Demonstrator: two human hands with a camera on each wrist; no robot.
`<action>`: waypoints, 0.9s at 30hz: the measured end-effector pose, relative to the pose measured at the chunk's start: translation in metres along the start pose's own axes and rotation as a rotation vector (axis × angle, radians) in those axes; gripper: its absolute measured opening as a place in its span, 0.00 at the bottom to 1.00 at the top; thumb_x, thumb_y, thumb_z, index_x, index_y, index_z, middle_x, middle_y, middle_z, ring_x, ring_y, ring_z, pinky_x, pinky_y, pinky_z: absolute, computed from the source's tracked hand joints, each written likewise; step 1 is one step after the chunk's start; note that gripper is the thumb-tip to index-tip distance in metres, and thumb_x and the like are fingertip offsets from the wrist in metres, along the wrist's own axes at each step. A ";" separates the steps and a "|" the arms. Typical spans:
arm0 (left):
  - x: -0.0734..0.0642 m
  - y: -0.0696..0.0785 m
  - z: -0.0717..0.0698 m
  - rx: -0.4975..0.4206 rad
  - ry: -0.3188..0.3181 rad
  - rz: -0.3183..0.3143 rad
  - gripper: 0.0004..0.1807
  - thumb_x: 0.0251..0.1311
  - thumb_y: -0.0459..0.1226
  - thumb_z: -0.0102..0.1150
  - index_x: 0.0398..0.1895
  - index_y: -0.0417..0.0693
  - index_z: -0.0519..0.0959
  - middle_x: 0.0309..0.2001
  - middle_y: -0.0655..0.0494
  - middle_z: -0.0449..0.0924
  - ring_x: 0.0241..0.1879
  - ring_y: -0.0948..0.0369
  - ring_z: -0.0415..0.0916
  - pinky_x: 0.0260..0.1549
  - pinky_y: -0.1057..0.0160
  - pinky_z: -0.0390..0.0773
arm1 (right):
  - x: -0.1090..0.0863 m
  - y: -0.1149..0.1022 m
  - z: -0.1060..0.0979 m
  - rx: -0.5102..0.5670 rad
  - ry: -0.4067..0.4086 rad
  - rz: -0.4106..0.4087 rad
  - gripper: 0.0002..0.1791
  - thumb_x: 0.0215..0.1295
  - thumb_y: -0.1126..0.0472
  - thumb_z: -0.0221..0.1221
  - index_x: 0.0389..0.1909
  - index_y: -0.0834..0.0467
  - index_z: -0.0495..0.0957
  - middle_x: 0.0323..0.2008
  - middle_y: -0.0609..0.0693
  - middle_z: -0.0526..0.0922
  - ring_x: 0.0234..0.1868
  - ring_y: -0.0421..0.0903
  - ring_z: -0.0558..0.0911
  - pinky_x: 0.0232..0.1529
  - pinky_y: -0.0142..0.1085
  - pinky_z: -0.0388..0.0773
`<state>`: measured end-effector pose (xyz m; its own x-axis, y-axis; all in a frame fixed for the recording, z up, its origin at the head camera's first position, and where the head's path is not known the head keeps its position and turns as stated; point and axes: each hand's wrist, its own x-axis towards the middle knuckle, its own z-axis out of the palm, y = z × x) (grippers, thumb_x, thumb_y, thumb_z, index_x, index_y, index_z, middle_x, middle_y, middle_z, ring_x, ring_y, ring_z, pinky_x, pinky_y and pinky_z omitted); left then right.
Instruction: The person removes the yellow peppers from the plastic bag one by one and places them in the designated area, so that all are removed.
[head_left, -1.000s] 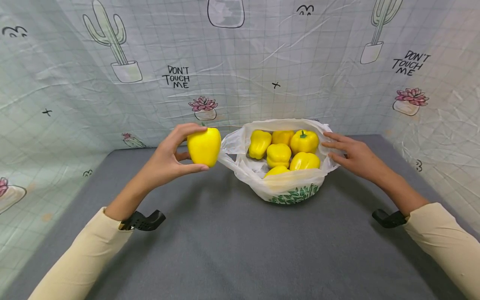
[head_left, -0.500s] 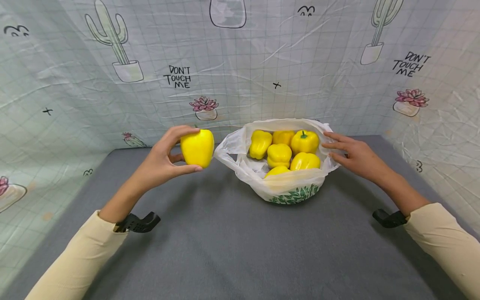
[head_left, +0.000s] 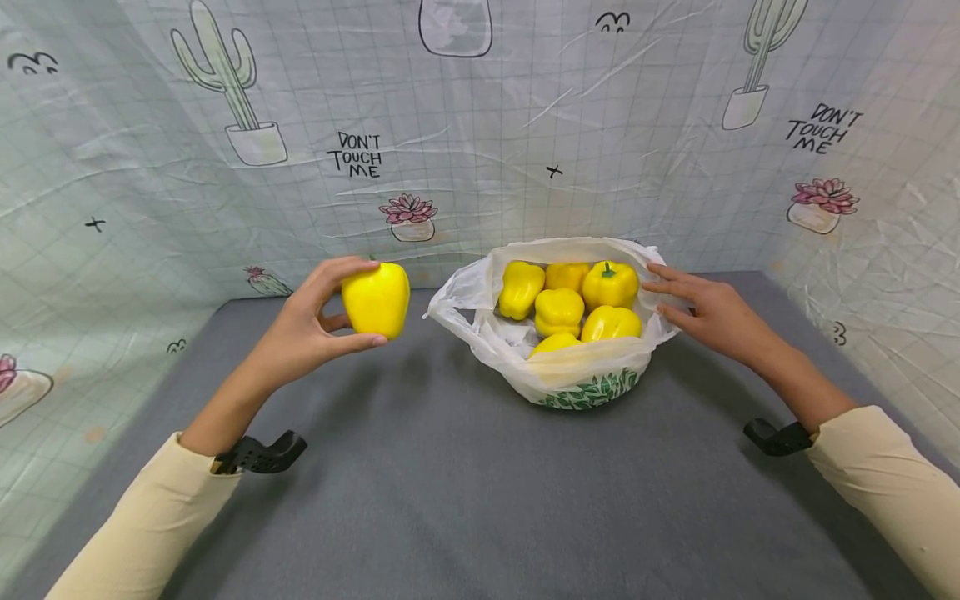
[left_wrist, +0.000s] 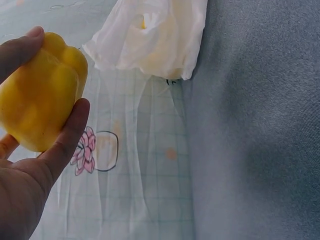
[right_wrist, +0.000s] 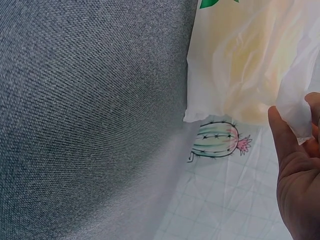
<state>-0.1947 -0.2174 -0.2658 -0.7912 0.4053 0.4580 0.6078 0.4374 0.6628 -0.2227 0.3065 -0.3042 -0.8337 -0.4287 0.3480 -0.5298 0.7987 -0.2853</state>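
In the head view my left hand (head_left: 300, 321) grips a yellow bell pepper (head_left: 377, 302), thumb below and fingers over the top. It is raised above the table, left of a white plastic bag (head_left: 517, 371). The left wrist view shows the same bell pepper (left_wrist: 47, 95) between thumb and fingers. Several yellow bell peppers (head_left: 558, 312) lie inside the bag, whose mouth gapes upward. My right hand (head_left: 712, 312) holds the bag's right rim. Up close in the right wrist view, a fold of the bag (right_wrist: 295, 100) passes between the thumb and fingers.
The bag stands on a grey cloth-covered table (head_left: 480, 500), near its back edge. Behind and at the sides hangs a pale curtain (head_left: 480, 125) printed with cacti and lettering. A loose bag handle (head_left: 457, 296) sticks out to the left.
My left hand has moved left and slightly down with the bell pepper, away from the bag. The bag's left handle, formerly beside the pepper, now stands apart from it. My right hand stays at the rim.
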 end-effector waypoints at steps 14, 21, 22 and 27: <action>-0.007 -0.016 -0.005 -0.018 -0.001 -0.064 0.46 0.49 0.28 0.78 0.73 0.59 0.68 0.69 0.58 0.64 0.66 0.50 0.68 0.50 0.70 0.80 | -0.001 0.002 -0.001 -0.019 -0.005 -0.045 0.24 0.72 0.64 0.62 0.66 0.63 0.75 0.73 0.60 0.67 0.17 0.34 0.60 0.22 0.33 0.65; -0.011 -0.025 -0.011 -0.061 -0.019 -0.113 0.46 0.49 0.26 0.77 0.73 0.55 0.68 0.70 0.56 0.63 0.65 0.49 0.69 0.50 0.70 0.81 | 0.000 0.003 0.001 -0.015 0.003 -0.062 0.24 0.71 0.65 0.62 0.66 0.64 0.75 0.73 0.61 0.67 0.17 0.33 0.60 0.22 0.33 0.65; -0.012 -0.027 -0.011 -0.063 -0.023 -0.122 0.46 0.49 0.26 0.77 0.73 0.55 0.68 0.70 0.56 0.63 0.65 0.49 0.69 0.50 0.70 0.81 | 0.000 0.003 0.001 -0.014 0.004 -0.063 0.24 0.71 0.65 0.62 0.66 0.64 0.75 0.73 0.61 0.67 0.17 0.33 0.60 0.22 0.33 0.64; -0.015 -0.035 -0.014 -0.061 -0.025 -0.148 0.47 0.49 0.27 0.77 0.73 0.58 0.68 0.70 0.58 0.62 0.66 0.49 0.67 0.49 0.71 0.81 | 0.000 0.003 0.001 -0.009 0.003 -0.063 0.24 0.71 0.65 0.62 0.66 0.63 0.75 0.73 0.60 0.67 0.17 0.34 0.59 0.23 0.33 0.64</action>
<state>-0.2054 -0.2504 -0.2872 -0.8693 0.3600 0.3387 0.4790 0.4445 0.7570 -0.2245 0.3084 -0.3057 -0.7981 -0.4770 0.3682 -0.5799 0.7740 -0.2544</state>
